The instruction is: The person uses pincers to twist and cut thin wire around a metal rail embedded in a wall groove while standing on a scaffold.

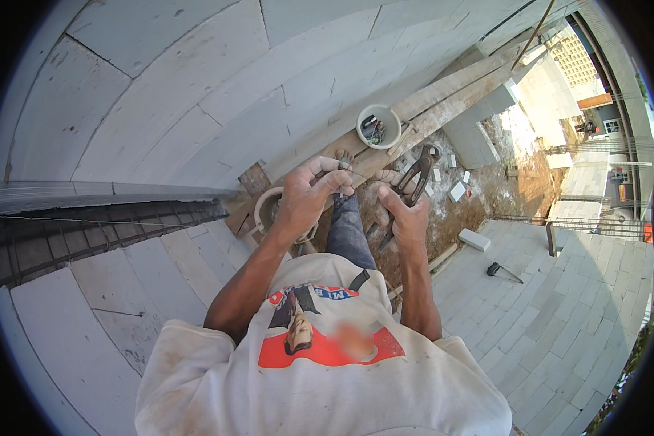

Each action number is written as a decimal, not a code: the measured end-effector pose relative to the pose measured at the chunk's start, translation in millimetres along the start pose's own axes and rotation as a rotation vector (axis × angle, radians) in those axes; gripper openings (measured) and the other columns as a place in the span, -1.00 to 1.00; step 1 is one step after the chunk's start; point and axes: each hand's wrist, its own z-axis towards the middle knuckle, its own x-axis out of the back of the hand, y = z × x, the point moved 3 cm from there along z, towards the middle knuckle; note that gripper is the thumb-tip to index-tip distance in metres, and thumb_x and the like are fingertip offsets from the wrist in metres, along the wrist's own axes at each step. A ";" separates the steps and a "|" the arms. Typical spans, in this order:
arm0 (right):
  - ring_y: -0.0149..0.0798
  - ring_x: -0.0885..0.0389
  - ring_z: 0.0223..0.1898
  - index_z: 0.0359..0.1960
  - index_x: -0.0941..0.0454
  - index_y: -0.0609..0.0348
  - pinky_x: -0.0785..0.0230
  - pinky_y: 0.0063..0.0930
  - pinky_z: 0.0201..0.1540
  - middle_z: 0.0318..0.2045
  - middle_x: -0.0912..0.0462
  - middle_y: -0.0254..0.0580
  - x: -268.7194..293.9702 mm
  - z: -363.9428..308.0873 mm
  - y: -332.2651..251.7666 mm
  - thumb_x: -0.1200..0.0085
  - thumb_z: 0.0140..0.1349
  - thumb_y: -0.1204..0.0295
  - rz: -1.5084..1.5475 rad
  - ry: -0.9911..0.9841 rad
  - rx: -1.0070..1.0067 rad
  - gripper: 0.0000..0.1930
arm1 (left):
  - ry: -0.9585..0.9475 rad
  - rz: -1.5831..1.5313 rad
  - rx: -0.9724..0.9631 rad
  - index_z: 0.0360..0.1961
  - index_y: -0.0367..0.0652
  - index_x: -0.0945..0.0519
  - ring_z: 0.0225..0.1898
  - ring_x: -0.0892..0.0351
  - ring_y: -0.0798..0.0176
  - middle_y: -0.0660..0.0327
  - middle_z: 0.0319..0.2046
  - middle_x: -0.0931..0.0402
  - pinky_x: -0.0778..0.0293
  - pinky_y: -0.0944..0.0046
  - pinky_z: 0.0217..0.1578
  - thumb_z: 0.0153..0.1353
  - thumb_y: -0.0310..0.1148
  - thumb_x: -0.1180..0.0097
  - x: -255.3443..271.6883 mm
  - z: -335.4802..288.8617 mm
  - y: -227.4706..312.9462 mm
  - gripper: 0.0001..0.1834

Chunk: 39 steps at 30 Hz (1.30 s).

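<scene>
Block wall: pale and broad, it fills ten o'clock from the gap between your hands (pixel 160 87).
Plank: it runs beside the wall, out between one and two o'clock (pixel 450 102).
Bucket: white, with small tools inside, it sits just past twelve (pixel 394 129).
Right hand: it is curled round the pliers, thumb lying along them (pixel 408 218).
Left hand: its thumb and fingertips pinch together on the wire (pixel 304 200).
Pliers: dark and rounded at the head, they stand out at two o'clock (pixel 418 176); you can expect rigid metal, fairly heavy toward the head, perhaps slick with dust, so hold well down the handles. You cannot tell whether the jaws meet.
Wire: thin and dark, it shows beyond your left fingertips, at their three o'clock (pixel 354 173); likely light, springy and easily kinked, so best pinched near the end.
</scene>
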 end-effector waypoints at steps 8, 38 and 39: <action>-0.48 -0.49 -0.60 -0.01 -0.67 0.34 -0.29 -0.52 -0.57 -0.37 -0.74 -0.20 -26.3 -17.6 -19.8 -0.32 0.38 0.39 0.060 -0.104 0.083 -0.72 | 0.150 0.039 -0.067 -0.03 -0.27 -0.68 -0.26 -0.60 0.51 0.33 -0.33 -0.66 -0.47 0.46 -0.24 0.40 -0.28 -0.33 -1.6 -20.8 15.3 -0.72; -0.44 -0.69 -0.13 0.03 -0.69 0.28 -0.54 -0.49 -0.03 -0.14 -0.79 -0.19 0.3 -28.9 -67.7 -0.42 0.24 0.47 -0.316 -0.042 0.320 -0.66 | -0.051 0.077 -0.315 -0.15 -0.33 -0.51 -0.24 -0.70 0.31 0.03 -0.03 -0.57 -0.65 0.29 -0.13 0.39 -0.66 -0.14 -35.6 -23.3 34.3 -0.92; -0.44 -0.70 -0.14 0.02 -0.69 0.28 -0.54 -0.49 -0.04 -0.16 -0.79 -0.19 -3.7 -25.5 -65.6 -0.40 0.24 0.49 -0.320 -0.098 0.305 -0.67 | -0.059 0.097 -0.322 -0.15 -0.32 -0.49 -0.25 -0.68 0.32 0.06 -0.04 -0.53 -0.64 0.31 -0.16 0.40 -0.65 -0.12 -34.2 -22.7 29.2 -0.92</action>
